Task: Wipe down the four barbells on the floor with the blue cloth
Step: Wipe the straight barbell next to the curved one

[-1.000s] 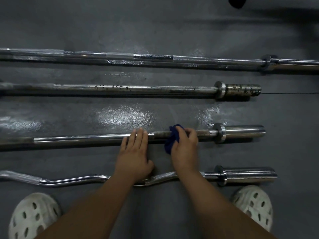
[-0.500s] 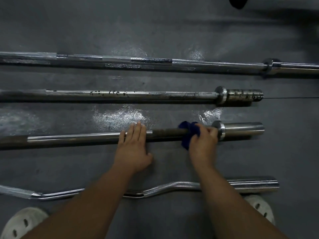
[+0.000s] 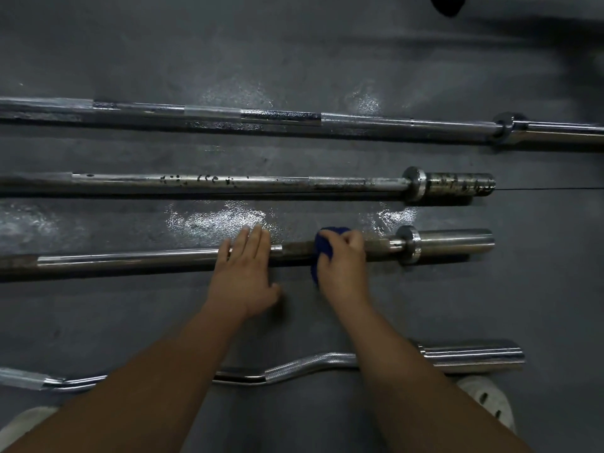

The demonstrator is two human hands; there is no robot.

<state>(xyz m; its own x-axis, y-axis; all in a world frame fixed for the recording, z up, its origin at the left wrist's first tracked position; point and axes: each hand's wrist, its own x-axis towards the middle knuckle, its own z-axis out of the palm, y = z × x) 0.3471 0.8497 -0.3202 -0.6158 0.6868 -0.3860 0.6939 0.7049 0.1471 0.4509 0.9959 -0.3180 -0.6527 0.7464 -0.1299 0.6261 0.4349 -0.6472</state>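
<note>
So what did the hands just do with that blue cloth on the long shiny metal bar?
The right hand, gripping the crumpled blue cloth, slid it along the third straight steel barbell toward the round collar, then back left to about where it started. The left hand stayed flat on that bar, fingers straight. The grip on the cloth did not change.
</note>
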